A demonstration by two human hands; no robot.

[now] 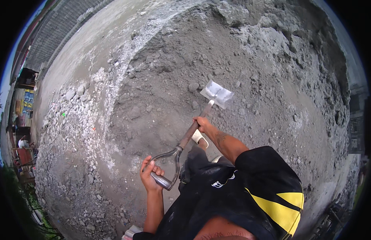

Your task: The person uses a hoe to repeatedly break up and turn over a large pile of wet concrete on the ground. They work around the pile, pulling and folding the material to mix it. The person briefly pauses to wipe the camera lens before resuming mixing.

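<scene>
A shovel [190, 134] slants across the middle, its brown shaft ending in a metal D-shaped handle near me. My left hand [152, 176] is closed on the crossbar of that handle, with its fingers curled over the bar's far end. Lower on the shaft, my right hand [201, 123] is wrapped around it not far above the blade. The pale metal blade [218, 94] rests at or just over the loose grey sand [165, 80]; whether its edge is sunk in cannot be made out. Little or no material shows on the blade.
A light-coloured shoe [199, 137] on my foot is beside the shaft. To the left spreads white and grey gravel [79, 120]. A steep bank of grey material [297, 60] rises at the far right. Grey block paving or walling [55, 36] lies far left, above a cluttered shelter [27, 104].
</scene>
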